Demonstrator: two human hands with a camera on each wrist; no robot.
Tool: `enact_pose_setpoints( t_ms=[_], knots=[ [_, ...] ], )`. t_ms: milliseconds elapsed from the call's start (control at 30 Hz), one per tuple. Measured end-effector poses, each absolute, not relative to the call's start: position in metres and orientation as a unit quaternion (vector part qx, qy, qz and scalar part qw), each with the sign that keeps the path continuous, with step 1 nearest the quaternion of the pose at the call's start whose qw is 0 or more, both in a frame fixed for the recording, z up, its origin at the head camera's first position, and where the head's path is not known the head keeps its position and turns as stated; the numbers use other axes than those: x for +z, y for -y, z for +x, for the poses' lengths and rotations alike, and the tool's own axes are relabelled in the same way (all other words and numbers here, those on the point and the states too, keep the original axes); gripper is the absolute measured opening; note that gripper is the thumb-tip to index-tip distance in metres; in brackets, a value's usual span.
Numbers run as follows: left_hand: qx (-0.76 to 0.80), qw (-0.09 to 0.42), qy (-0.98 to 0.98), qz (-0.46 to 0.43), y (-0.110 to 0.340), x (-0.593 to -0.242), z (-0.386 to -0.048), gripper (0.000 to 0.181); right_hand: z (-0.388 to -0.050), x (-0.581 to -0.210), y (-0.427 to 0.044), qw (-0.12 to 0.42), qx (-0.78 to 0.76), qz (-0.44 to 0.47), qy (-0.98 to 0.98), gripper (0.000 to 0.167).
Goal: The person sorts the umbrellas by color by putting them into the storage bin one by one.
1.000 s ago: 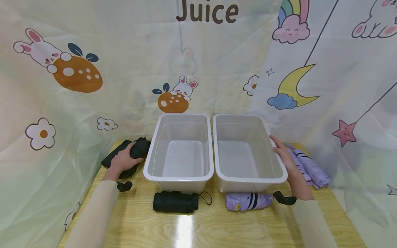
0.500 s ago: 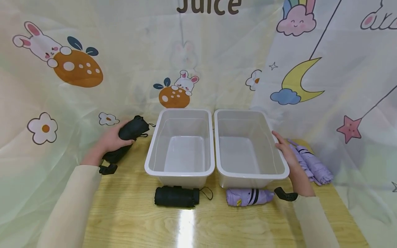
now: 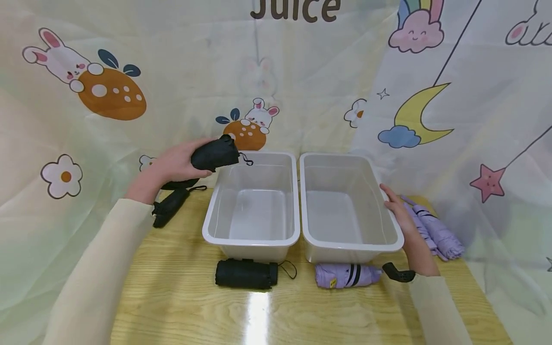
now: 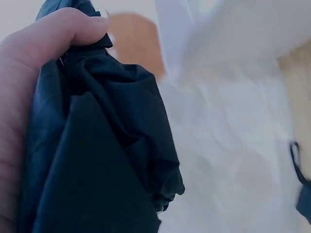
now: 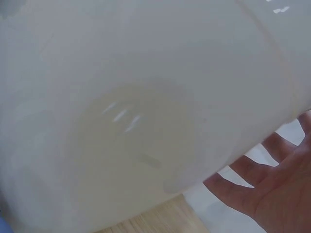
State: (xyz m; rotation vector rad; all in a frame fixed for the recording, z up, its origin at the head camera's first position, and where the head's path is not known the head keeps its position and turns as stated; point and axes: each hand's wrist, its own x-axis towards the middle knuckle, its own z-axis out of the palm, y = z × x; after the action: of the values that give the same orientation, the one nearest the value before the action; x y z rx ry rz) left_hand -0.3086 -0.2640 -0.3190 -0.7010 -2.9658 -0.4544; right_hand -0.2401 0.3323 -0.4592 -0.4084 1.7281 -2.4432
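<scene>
Head view: left hand (image 3: 178, 162) grips creased black umbrella (image 3: 215, 154); right hand (image 3: 400, 213) spread against bin (image 3: 345, 255).

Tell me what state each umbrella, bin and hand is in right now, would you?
Held black umbrella: folded, aloft
Left hand: gripping that umbrella
Far-left black umbrella: folded, lying flat
Black item behind it: mostly hidden
Front black umbrella: folded, lying flat
Front purple umbrella: folded, lying flat
Two far-right purple umbrellas: folded, side by side
Left bin: upright, open-topped
Right bin: upright, open-topped
Right hand: touching right bin's rim
</scene>
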Motion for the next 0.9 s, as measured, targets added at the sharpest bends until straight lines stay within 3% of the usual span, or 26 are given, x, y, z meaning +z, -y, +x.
enact_pose_setpoints(
  t_ms=[167,367,700,900],
  knots=[
    [-0.126,0.021,0.952,-0.278,0.222,-0.298,-0.32,0.09,-0.241,-0.456,-0.333,0.061,-0.803,-0.124,-0.579,0.053],
    [-0.095,0.023,0.945,-0.311,0.185,-0.299,-0.332,0.088,-0.243,-0.463,-0.334,0.048,-0.81,-0.145,-0.566,0.049],
    [-0.083,-0.019,0.944,-0.32,0.146,-0.337,-0.352,0.087,-0.24,-0.463,-0.331,0.037,-0.8,-0.152,-0.579,0.047],
    [-0.057,-0.02,0.941,-0.333,0.135,-0.362,-0.359,0.086,-0.239,-0.462,-0.331,0.021,-0.788,-0.14,-0.6,0.048]
  ],
)
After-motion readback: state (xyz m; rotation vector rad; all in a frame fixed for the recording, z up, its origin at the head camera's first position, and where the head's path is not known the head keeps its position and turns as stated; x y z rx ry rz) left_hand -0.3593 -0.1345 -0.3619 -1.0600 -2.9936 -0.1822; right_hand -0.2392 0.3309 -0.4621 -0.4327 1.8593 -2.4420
